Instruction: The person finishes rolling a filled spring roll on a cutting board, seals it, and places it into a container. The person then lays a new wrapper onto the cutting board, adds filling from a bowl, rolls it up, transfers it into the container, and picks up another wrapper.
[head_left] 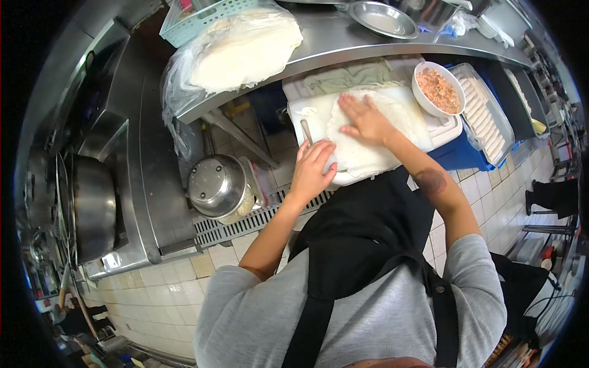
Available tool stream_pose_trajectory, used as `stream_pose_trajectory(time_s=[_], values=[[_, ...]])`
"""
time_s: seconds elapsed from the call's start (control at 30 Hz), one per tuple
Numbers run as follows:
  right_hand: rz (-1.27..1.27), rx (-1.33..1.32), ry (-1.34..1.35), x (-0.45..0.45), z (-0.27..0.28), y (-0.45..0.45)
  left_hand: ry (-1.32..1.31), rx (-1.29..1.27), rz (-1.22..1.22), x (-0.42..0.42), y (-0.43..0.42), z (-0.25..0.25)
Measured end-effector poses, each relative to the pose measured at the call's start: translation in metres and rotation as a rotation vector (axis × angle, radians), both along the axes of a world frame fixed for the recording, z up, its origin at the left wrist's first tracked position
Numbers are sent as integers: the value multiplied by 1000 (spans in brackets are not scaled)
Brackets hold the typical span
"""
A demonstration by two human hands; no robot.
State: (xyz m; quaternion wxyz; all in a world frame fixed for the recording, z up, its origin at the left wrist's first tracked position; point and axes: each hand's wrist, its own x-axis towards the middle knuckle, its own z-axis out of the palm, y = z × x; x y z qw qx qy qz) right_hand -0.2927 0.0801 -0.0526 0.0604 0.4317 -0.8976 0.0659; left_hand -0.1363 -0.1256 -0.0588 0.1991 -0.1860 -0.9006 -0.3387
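White sheet [406, 118] beneath right fingers [350, 107]

No legible text, labels, numbers or signs.

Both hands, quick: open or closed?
Left hand: fingers bent; can't tell if it's holding anything.
Right hand: open, flat on pale dough.

Your right hand [368, 120] lies flat, palm down, fingers spread, your right forearm [417, 164] angled forward and inward. Your left hand [314, 167] sits closer to your body, fingers bent, your left forearm [273, 227] slanting inward too.
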Motion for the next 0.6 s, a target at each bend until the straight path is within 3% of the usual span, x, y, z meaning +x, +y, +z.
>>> stream_pose_trajectory(time_s=[0.07,0.17,0.27,0.33,0.43,0.5,0.6], values=[[147,36,-62,35,8,-2,14,61,36,-1,3,-1],[352,-71,-371,69,38,-2,5,112,100,-1,5,-6],[269,-252,-59,46,84,-1,25,83,77,-4,5,-9],[158,-525,283,15,124,2,17,74,84,-2,5,-6],[-146,-541,577,-30,163,10,43,42,88,-1,6,-4],[-241,-338,487,-57,163,22,62,28,70,-1,5,-4],[-318,-242,349,-70,177,30,60,21,64,-2,6,-2]])
